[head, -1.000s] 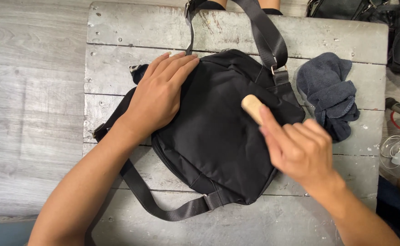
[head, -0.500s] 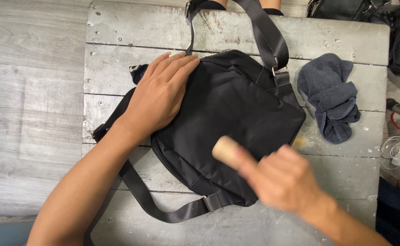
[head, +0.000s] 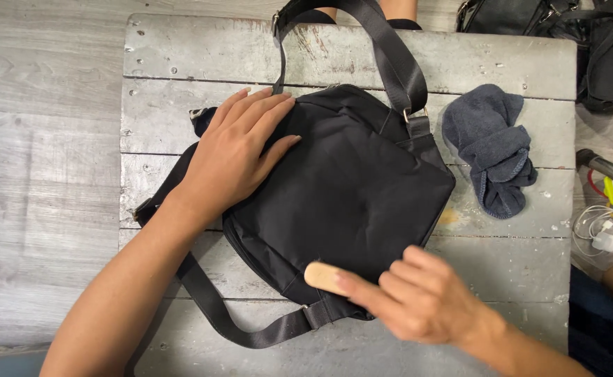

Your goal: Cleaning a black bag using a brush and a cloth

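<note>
Your right hand (head: 425, 300), low in the frame, is curled around a wooden brush (head: 325, 277) on the lower edge of the black bag (head: 348, 195), which fills the counter's (head: 181, 56) centre, while your left hand (head: 240, 150) lies flat, fingers spread, on its upper-left corner.

A plain black bag (head: 348, 188) is lying on a weathered grey plank table (head: 181, 56) flecked with white and rust. At the bag's six o'clock a pale tan wooden brush (head: 324, 277) is showing. At three o'clock a dark slate-blue cloth (head: 491, 146) is sitting crumpled.
</note>
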